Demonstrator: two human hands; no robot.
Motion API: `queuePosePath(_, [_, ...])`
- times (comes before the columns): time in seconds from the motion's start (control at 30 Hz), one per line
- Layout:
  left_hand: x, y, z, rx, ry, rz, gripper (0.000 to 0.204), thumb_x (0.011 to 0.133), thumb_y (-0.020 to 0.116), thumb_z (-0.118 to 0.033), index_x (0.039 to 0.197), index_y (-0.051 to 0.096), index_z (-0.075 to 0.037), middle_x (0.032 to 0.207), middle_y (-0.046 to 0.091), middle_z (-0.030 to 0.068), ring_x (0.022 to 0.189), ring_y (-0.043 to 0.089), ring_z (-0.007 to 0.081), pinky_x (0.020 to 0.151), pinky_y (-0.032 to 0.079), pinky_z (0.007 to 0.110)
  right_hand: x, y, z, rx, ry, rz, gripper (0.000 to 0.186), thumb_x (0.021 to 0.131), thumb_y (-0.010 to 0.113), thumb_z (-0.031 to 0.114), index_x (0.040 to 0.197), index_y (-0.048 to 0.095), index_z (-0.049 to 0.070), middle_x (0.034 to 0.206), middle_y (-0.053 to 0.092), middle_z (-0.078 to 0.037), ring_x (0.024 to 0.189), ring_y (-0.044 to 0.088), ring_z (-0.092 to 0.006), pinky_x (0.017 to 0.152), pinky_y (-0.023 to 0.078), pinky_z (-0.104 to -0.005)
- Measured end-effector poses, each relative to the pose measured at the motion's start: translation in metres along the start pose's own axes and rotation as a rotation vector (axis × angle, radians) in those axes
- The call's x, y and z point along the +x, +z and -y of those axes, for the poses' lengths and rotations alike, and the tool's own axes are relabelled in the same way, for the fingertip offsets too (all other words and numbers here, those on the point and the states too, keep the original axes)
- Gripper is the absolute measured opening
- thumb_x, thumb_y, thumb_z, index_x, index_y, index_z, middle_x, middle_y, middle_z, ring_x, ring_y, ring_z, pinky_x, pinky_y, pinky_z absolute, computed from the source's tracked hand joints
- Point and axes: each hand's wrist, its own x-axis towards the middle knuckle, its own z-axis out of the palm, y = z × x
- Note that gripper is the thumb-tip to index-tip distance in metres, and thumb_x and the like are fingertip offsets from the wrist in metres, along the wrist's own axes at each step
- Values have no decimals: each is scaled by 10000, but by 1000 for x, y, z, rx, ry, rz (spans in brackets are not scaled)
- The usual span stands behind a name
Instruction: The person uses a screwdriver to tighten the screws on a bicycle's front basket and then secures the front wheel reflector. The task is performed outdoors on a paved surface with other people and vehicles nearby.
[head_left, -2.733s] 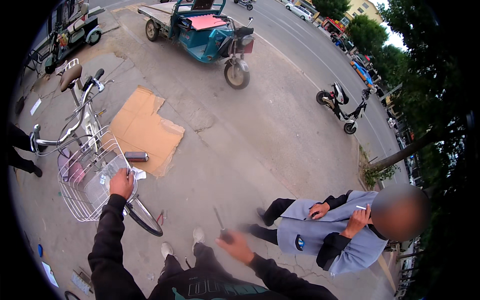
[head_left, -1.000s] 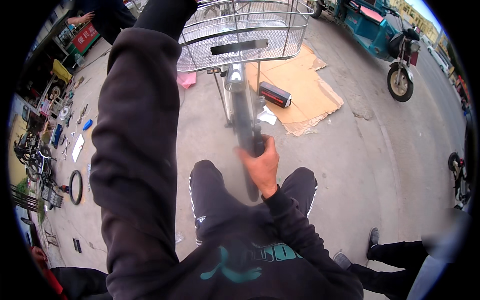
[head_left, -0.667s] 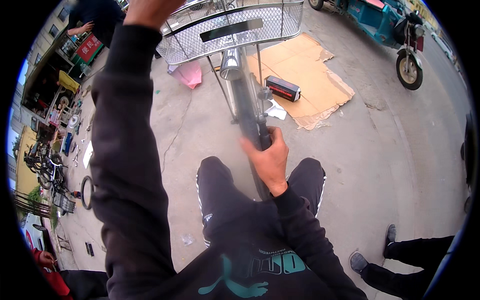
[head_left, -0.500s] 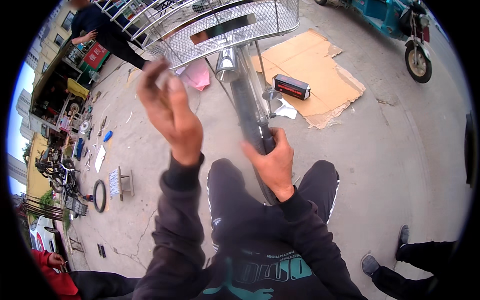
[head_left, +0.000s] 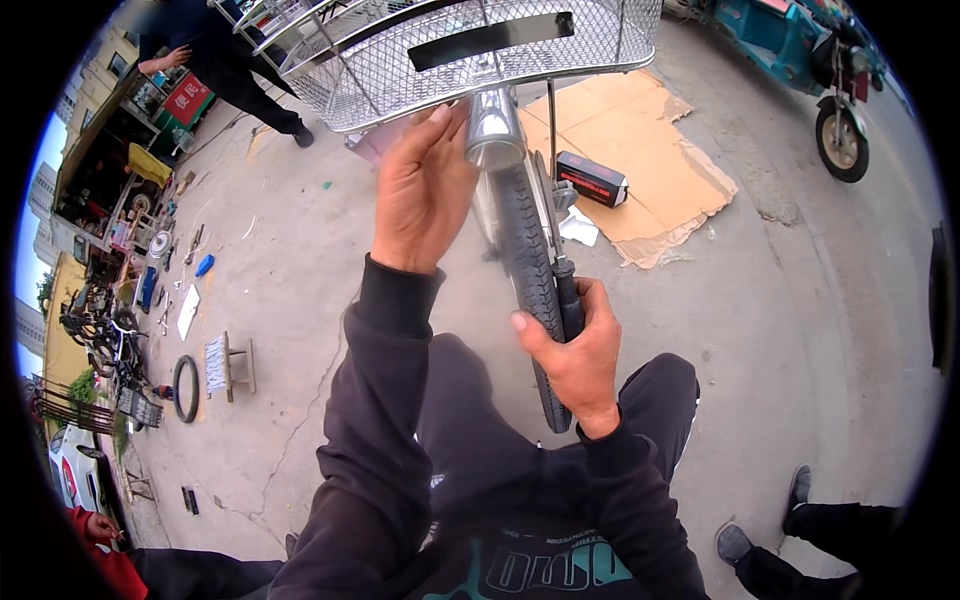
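Note:
In front of me stands a bicycle with a silver wire basket (head_left: 500, 65), a chrome headlamp (head_left: 494, 130) below it and a black treaded tyre (head_left: 530, 250). My left hand (head_left: 425, 190) is raised against the left of the headlamp, just under the basket's lower rim. Its thumb and fingers are bent close together; what they hold is hidden. Lower down, my right hand (head_left: 583, 360) wraps round a black cylinder (head_left: 571, 300) alongside the tyre's right side. The right thumb lies across the tyre tread.
Flattened cardboard (head_left: 640, 150) lies right of the wheel, with a black box (head_left: 592, 180) on it. A blue tricycle (head_left: 790, 60) stands far right. Left are a small stool (head_left: 230, 365), a loose tyre (head_left: 186, 388) and scattered tools. Other people stand far left, lower left and lower right.
My left hand has moved right, from beside the basket to the headlamp, and its fingers have drawn in. My right hand stays at the black cylinder. The bicycle sits slightly further right in view.

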Motion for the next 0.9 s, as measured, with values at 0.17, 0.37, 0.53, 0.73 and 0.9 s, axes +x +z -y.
queuePosePath(0.17, [-17, 8, 0, 400, 158, -73, 411, 964, 572, -149, 1310, 444, 33, 1265, 548, 134, 1136, 573, 207, 988, 458, 346, -2, 0, 5, 112, 51, 40, 464, 721, 823, 204, 1000, 549, -44, 757, 664, -102, 683, 642, -146, 634, 508, -301])
queuePosePath(0.37, [-6, -31, -5, 878, 329, -77, 829, 747, 824, -378, 1337, 413, 34, 1350, 457, 165, 1274, 419, 251, 1085, 329, 371, 0, 0, -1, 99, 76, 42, 492, 725, 817, 197, 1045, 534, -47, 791, 653, -99, 696, 626, -132, 657, 501, -286])
queuePosePath(0.53, [14, -31, -10, 683, 207, 204, 816, 736, 834, -361, 1331, 442, 38, 1308, 508, 149, 1235, 464, 255, 1094, 323, 374, -2, -5, -14, 69, -47, -48, 457, 814, 739, 267, 1093, 525, -24, 805, 601, -63, 715, 581, -114, 641, 469, -259])
queuePosePath(0.73, [18, -30, -21, 838, 68, 249, 887, 664, 858, -444, 1312, 463, 16, 1279, 530, 135, 1190, 504, 258, 1049, 369, 387, 86, -19, 14, 467, 143, -248, 288, 974, 571, 311, 962, 544, 24, 834, 579, -50, 642, 568, -120, 497, 438, -243])
queuePosePath(0.9, [19, -43, -13, 766, 162, 168, 953, 617, 848, -552, 1293, 464, -1, 1216, 509, 92, 1150, 473, 219, 986, 375, 357, 151, 2, 39, 561, -196, -149, 281, 949, 623, 291, 1020, 599, 21, 1011, 632, -77, 681, 608, -108, 518, 468, -239])
